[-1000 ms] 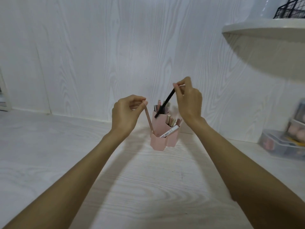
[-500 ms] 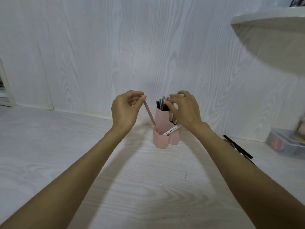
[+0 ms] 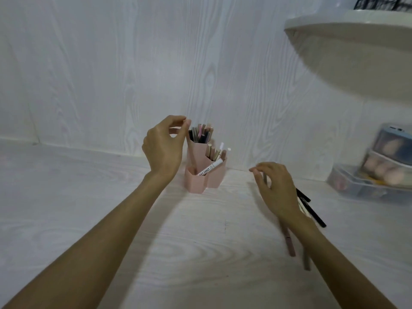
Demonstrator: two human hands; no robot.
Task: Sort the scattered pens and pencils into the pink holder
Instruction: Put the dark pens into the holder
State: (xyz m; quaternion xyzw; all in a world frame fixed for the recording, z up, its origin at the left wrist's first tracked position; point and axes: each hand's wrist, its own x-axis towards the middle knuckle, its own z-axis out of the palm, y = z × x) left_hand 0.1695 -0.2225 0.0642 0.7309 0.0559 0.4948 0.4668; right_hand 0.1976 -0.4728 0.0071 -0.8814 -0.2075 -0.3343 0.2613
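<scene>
Pink pencil (image 3: 191,152) is pinched at its top by left hand (image 3: 163,150), tip in pink holder (image 3: 206,172). Right hand (image 3: 275,188), fingers loosely curled w/ nothing held, is hovered over loose pens (image 3: 311,210) on tabletop (image 3: 89,208), approx. 4 o'clock of holder.

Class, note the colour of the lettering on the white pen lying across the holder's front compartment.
Dark, black-looking lettering on the white pen, seen in the head view.

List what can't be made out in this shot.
- Loose pens, head view: partly hidden under the right hand and forearm, so their count is unclear.
- Clear boxes: blurred and cut by the right edge.
- White pen's label: its start sits inside the pink holder.
- Wire basket: cropped by the top edge.
</scene>
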